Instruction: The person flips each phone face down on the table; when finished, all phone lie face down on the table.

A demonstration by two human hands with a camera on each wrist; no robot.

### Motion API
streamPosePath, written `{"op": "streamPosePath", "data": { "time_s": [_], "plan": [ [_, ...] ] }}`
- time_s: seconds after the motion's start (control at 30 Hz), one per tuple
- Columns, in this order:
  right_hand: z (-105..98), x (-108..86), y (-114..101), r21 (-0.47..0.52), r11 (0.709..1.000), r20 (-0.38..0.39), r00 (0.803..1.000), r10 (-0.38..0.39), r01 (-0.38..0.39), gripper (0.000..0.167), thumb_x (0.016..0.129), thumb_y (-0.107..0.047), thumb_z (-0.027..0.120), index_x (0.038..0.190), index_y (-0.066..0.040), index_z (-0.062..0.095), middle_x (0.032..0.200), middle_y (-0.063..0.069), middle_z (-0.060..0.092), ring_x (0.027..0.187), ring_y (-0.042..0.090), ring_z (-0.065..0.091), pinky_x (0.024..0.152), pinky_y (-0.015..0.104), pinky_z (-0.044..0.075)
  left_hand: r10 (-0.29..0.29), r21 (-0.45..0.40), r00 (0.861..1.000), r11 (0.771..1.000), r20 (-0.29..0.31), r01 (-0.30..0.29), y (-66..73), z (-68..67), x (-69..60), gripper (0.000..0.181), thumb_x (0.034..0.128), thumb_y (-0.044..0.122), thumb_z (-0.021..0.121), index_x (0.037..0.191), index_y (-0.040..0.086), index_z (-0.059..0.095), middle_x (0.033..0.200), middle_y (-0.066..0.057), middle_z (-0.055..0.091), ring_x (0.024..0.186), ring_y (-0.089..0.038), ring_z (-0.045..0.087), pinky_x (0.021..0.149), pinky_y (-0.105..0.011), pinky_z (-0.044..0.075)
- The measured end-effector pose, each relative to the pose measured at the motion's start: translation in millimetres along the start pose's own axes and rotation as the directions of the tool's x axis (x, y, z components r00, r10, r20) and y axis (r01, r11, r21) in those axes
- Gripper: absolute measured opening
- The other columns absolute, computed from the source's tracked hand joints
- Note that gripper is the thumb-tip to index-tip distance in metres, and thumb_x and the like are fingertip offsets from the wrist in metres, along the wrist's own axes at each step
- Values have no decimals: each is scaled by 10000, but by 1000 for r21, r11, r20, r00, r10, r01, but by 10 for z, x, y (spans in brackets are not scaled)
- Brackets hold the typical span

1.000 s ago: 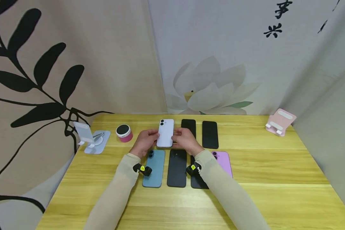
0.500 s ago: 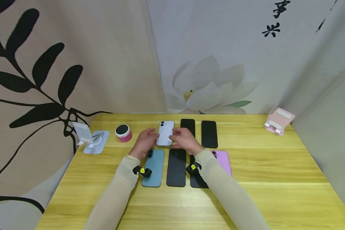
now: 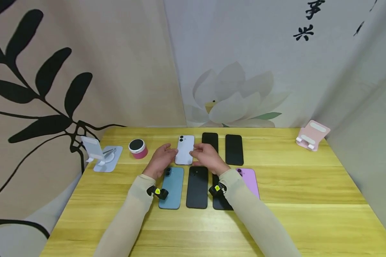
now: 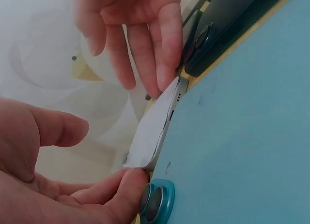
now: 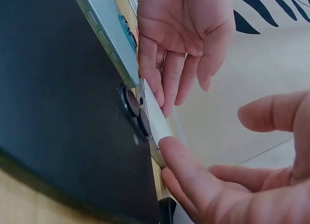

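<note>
A pale white phone point(image 3: 184, 150) lies camera side up in the back row on the table. My left hand point(image 3: 161, 159) is at its left edge, fingertips touching or very close to it. On the opposite edge, the fingertips of my right hand point(image 3: 209, 158) rest beside the phone. Both thumbs stand apart from it, as the left wrist view shows with the left thumb point(image 4: 65, 129) and the right wrist view with the right thumb point(image 5: 269, 112). A blue phone point(image 3: 172, 187) and a black phone point(image 3: 197, 187) lie just in front.
Two dark phones, one partly behind my right hand point(image 3: 210, 138) and one further right point(image 3: 234, 150), share the back row. My right forearm partly covers a purple phone point(image 3: 250, 182) and another dark phone point(image 3: 222, 204). Phone stands and a pink jar point(image 3: 138, 149) stand near the edges.
The white phone, earlier held slightly raised between both hands, has come down flat on the table. My fingers have loosened, and my left hand has drawn slightly leftward.
</note>
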State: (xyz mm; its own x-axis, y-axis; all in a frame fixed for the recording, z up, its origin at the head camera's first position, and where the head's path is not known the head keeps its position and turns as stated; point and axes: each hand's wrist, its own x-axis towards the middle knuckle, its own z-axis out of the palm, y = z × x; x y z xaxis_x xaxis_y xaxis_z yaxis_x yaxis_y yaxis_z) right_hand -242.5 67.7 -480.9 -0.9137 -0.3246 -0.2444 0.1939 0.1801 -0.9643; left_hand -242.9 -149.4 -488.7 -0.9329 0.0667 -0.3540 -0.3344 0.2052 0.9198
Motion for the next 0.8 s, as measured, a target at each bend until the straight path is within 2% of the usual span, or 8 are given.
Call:
{"op": "streamPosePath", "data": {
  "time_s": [0.2, 0.37, 0.5, 0.8],
  "plan": [
    [-82, -56, -10, -48, 998, 18, 999, -26, 27, 613, 1070, -232, 586, 1588, 39, 402, 1562, 236, 523, 1377, 377, 600, 1051, 440, 579, 26, 57, 999, 998, -27, -25, 23, 24, -27, 623, 1082, 272, 598, 1615, 43, 370, 1566, -209, 511, 1396, -367, 551, 1197, -504, 458],
    [-174, -84, -27, -82, 995, 17, 999, -46, 47, 558, 1081, -239, 588, 1563, 10, 461, 1519, 195, 573, 1365, 344, 607, 1042, 432, 587, 98, 136, 991, 987, -89, -86, 74, 113, -43, 538, 1074, 273, 607, 1548, 46, 491, 1503, -197, 550, 1336, -350, 552, 1134, -507, 492],
    [-258, -107, -49, -99, 993, 12, 998, -58, 59, 538, 1085, -260, 589, 1543, 5, 488, 1494, 175, 586, 1364, 357, 605, 1036, 444, 590, 149, 140, 982, 981, -120, -132, 132, 205, -24, 490, 1073, 249, 606, 1515, 46, 540, 1477, -187, 566, 1348, -343, 542, 1137, -517, 478],
    [-477, -135, -13, -143, 984, -79, 990, -120, 108, 511, 1077, -271, 610, 1502, 2, 539, 1440, 183, 625, 1313, 358, 639, 1028, 435, 595, 162, 44, 986, 986, -40, -160, 195, 470, 69, 441, 1071, 202, 619, 1470, 20, 578, 1390, -187, 631, 1243, -303, 646, 1094, -467, 551]
  ]
}}
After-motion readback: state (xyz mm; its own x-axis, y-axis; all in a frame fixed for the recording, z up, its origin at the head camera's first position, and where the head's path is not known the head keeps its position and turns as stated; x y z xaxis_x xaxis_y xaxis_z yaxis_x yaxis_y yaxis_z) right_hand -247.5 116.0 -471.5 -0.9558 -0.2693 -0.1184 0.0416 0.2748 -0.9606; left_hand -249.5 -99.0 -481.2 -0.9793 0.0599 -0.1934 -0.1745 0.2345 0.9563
